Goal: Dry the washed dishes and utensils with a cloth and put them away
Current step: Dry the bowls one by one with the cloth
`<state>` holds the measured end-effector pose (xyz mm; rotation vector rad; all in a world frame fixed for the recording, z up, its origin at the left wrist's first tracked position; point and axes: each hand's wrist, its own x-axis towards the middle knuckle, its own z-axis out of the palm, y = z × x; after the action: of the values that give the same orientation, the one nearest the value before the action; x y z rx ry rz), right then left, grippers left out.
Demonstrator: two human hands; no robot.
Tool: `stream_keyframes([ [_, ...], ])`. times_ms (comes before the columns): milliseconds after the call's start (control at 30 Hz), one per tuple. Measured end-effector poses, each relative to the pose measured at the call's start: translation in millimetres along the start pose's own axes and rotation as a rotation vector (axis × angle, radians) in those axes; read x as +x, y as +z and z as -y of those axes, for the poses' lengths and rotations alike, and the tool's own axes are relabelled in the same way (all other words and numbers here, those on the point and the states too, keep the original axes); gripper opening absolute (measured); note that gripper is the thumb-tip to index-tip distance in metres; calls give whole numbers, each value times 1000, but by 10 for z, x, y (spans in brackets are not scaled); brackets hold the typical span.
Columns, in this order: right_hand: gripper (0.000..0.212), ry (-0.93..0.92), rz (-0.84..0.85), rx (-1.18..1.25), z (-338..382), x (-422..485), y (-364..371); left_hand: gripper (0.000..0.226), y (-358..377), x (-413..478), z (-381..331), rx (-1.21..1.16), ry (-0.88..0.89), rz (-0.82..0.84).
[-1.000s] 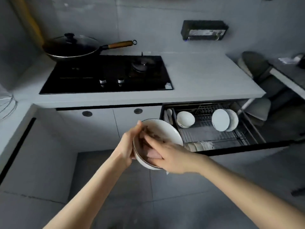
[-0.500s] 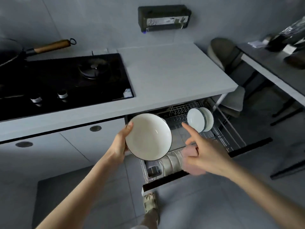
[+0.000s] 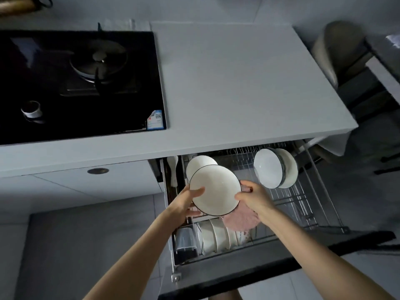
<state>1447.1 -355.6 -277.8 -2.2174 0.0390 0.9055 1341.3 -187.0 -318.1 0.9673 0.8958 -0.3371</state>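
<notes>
A person stands over an open pull-out dish drawer [image 3: 307, 213] in the lower right of the frame, both bare arms reaching in from the bottom edge. Both hands hold one white bowl with a thin dark rim [image 3: 215, 189], tilted so its hollow faces up toward the viewer, at centre frame above the drawer's left side. The left hand [image 3: 186, 200] grips the bowl's left edge, thumb curled over the rim onto the inside. The right hand [image 3: 252, 197] grips the bowl's right edge with curled fingers, and the same hand also holds a pink cloth [image 3: 241, 219], which hangs down below the bowl's lower right.

Just behind the held bowl, partly hidden by it, another white bowl [image 3: 200, 164] sits in the wire rack. To the right, two more white bowls [image 3: 275, 167] stand on edge, one against the other. Near the drawer's front edge, a row of white dishes [image 3: 218, 236] stands on edge.

A pale countertop [image 3: 238, 83] fills the upper middle. A black gas hob [image 3: 75, 83] takes up the upper left.
</notes>
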Motion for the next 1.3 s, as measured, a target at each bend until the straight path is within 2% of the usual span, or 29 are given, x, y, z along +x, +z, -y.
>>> stream_keyframes([
  [167,49,-5,56,-54,-43,718,85,47,-14,614,23,-59,7,-178],
  [300,50,-55,60,-172,-62,1313,214,55,34,1003,71,96,67,-370],
  [467,40,-79,110,-327,-29,1917,331,41,64,1430,79,301,75,-601],
  [567,23,-107,131,-360,-51,2164,437,36,60,1626,126,325,65,-715],
  [700,27,-147,130,-475,-70,2330,511,28,128,1757,199,441,58,-818],
  [767,19,-171,146,-521,-78,2368,528,27,156,1783,230,484,50,-855],
  [833,17,-190,158,-561,-82,2386,540,27,158,1809,270,467,37,-866],
  [1100,40,-338,87,-656,188,1710,129,28,191,1418,205,254,42,-820],
  [1167,41,-347,172,-542,260,1428,29,35,253,1078,143,152,94,-685],
  [1233,41,-270,346,-285,364,1139,-20,43,311,657,101,75,146,-424],
  [1300,40,-177,529,-96,532,867,11,47,308,272,144,31,202,-255],
])
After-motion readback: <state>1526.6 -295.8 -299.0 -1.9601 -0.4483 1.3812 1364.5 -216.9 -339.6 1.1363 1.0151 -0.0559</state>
